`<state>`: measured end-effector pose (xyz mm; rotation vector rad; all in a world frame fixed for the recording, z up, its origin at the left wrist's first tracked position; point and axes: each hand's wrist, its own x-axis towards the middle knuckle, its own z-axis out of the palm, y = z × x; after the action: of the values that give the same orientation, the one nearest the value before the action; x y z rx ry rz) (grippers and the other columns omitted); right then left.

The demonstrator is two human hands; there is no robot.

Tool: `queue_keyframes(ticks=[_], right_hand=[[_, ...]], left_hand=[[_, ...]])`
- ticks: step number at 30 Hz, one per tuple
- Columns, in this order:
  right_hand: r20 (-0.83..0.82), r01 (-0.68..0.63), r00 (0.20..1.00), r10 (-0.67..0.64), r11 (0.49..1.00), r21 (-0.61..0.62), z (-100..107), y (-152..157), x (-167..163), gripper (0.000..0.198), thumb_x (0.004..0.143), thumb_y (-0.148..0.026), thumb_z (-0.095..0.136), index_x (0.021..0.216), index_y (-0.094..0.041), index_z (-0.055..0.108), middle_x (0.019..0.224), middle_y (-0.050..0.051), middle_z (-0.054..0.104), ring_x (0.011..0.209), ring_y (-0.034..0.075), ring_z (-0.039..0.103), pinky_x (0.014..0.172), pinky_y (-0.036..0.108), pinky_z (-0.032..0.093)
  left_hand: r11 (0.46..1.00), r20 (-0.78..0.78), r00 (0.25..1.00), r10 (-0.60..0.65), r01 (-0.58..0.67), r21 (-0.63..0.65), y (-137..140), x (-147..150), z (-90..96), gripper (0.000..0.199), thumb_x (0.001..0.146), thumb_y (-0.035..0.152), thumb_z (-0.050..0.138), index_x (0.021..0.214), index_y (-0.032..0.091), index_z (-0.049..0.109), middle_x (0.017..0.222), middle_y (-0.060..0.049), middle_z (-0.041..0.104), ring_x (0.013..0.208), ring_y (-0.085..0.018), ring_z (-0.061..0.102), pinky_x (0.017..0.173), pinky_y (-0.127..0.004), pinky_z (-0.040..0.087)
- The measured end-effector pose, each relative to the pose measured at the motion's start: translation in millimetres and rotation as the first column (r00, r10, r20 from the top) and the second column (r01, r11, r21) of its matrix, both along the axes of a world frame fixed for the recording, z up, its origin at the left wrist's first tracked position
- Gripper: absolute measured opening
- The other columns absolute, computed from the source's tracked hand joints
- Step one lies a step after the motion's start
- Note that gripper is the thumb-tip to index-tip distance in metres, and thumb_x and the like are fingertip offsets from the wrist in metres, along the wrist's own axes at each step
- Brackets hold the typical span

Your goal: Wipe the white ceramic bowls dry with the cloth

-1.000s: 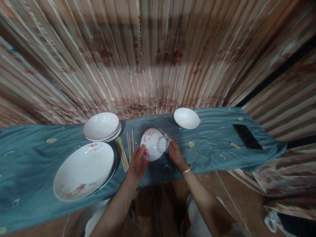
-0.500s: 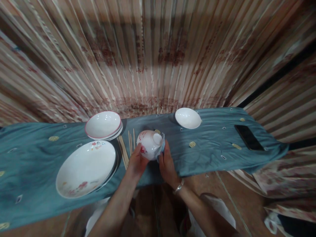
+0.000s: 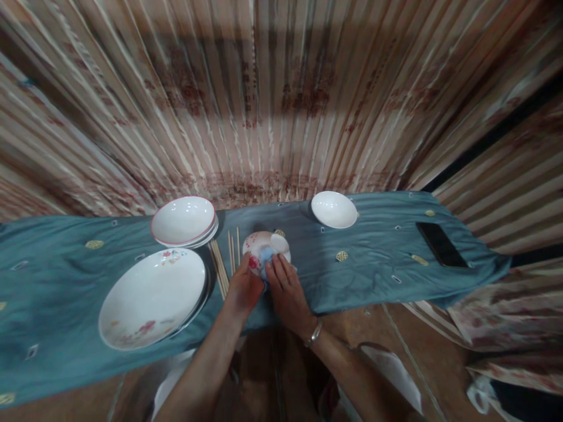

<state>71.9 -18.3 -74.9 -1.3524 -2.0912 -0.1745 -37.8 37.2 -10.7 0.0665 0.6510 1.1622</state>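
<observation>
A stack of plates (image 3: 152, 299), a flowered one on top, stands to the left of the fingers (image 3: 281, 269), while a pile of bowls (image 3: 183, 220), its uppermost rimmed in red, sits farther ahead on the same side; wooden chopsticks (image 3: 220, 269) lie just left of the fingers, a white bowl (image 3: 334, 210) rests ahead and to their right, and a black phone (image 3: 441, 244) lies well to their right, all on a teal-draped table (image 3: 373, 275), with a red-printed curtain (image 3: 281, 117) hanging beyond the fingers
</observation>
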Motion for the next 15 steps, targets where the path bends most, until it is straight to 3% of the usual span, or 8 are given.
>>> queue_keyframes(ticks=[7,12,15], right_hand=[[0.123,-0.052,0.991,0.046,0.998,0.046,14.1,3.1,1.6,0.053,0.093,-0.007,0.037,0.144,-0.019,0.042,0.148,0.009,0.046,0.148,0.024,0.020,0.115,0.046,0.033],[0.141,-0.048,0.989,0.039,0.997,0.060,25.5,5.8,2.2,0.050,0.094,-0.011,0.040,0.144,-0.019,0.043,0.148,0.008,0.047,0.147,0.024,0.021,0.116,0.046,0.030],[0.135,-0.045,0.990,0.038,0.998,0.054,34.8,7.8,3.2,0.049,0.094,-0.012,0.041,0.143,-0.018,0.043,0.148,0.008,0.047,0.147,0.024,0.021,0.116,0.046,0.029]], left_hand=[[1.000,-0.125,0.992,0.022,-0.022,0.003,-10.2,3.5,20.3,0.047,0.101,0.034,0.027,0.110,0.014,0.068,0.098,-0.008,0.075,0.121,-0.018,0.059,0.109,-0.030,0.039],[0.997,-0.246,0.966,0.079,-0.076,0.025,-15.8,9.2,20.5,0.046,0.100,0.036,0.031,0.091,0.015,0.071,0.102,-0.009,0.074,0.125,-0.020,0.055,0.110,-0.029,0.038],[0.997,-0.303,0.950,0.070,-0.055,0.057,-17.5,11.5,16.5,0.043,0.098,0.041,0.036,0.093,0.015,0.071,0.106,-0.009,0.074,0.127,-0.020,0.054,0.110,-0.031,0.039]])
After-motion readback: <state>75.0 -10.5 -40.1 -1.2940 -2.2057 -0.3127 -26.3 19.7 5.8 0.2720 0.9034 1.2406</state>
